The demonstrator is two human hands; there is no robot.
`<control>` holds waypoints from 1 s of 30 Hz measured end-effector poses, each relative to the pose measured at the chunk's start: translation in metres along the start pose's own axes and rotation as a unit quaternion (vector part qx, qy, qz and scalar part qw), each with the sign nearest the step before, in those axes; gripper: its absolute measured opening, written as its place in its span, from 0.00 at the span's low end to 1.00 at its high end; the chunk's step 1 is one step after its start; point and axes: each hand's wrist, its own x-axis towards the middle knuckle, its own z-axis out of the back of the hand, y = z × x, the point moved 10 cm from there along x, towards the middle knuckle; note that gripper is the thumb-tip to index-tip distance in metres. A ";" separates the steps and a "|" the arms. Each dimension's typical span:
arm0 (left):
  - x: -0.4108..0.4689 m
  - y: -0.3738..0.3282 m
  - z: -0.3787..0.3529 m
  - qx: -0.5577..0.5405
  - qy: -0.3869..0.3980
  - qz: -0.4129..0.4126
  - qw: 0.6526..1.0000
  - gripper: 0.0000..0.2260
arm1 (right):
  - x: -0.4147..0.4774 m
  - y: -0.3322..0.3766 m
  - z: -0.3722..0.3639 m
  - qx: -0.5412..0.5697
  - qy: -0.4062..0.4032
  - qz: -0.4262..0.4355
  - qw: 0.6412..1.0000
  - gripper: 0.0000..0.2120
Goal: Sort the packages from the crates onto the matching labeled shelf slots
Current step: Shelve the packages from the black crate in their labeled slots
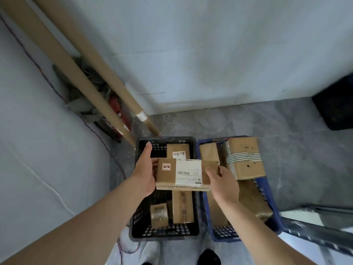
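Over a grey tiled floor, the flat package (168,175) marked 2-2 hung above the black crate (164,237). The left grip (146,173) and right grip (222,183) each pinched one end. Such shallow edge holds could have let it tip and fall back in.

Matt brown cardboard in the box (167,177), with a smooth white paper label (188,172); hard, faintly glossy plastic, pierced with slots, in the black crate (166,139) and the blue crate (269,196); smooth matt cardboard again in the long tubes (76,67); grey veined stone or tile with a slight sheen for the floor (248,121); flat matt paint on the wall (210,44).
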 end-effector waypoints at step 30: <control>-0.340 0.024 -0.236 0.254 0.298 -0.102 0.915 0.35 | -0.313 -0.011 0.326 0.235 -0.330 -0.059 0.912 0.17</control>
